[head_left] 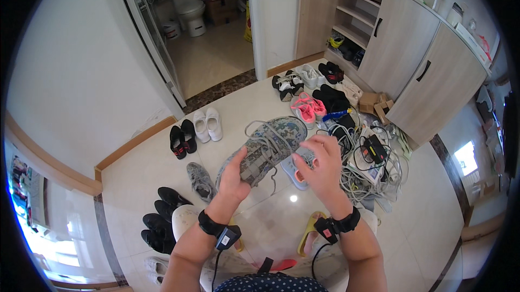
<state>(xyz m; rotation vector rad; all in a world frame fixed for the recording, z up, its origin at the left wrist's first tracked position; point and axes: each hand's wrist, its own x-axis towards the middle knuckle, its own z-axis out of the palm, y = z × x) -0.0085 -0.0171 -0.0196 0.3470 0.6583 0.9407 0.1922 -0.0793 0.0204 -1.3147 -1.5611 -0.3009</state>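
Note:
My left hand (234, 181) grips a camouflage-patterned lace-up sneaker (266, 150) by its heel end, holding it up above the floor with the toe pointing away to the right. Its laces are loose: one loop stands up over the tongue and an end dangles below. Beside the toe, my right hand (323, 168) hovers with thumb and fingers apart, and nothing shows between them. A similar grey patterned sneaker (200, 182) lies on the floor left of my left hand. Partly behind my right hand is a light blue-grey shoe (295, 173) with orange details.
White shoes (208, 125) and black shoes (183, 138) stand ahead to the left, more black shoes (160, 227) nearer. Pink sneakers (307, 108) and several other pairs sit ahead near the open shoe cabinet (355, 15). A tangle of cables (374, 167) lies at the right.

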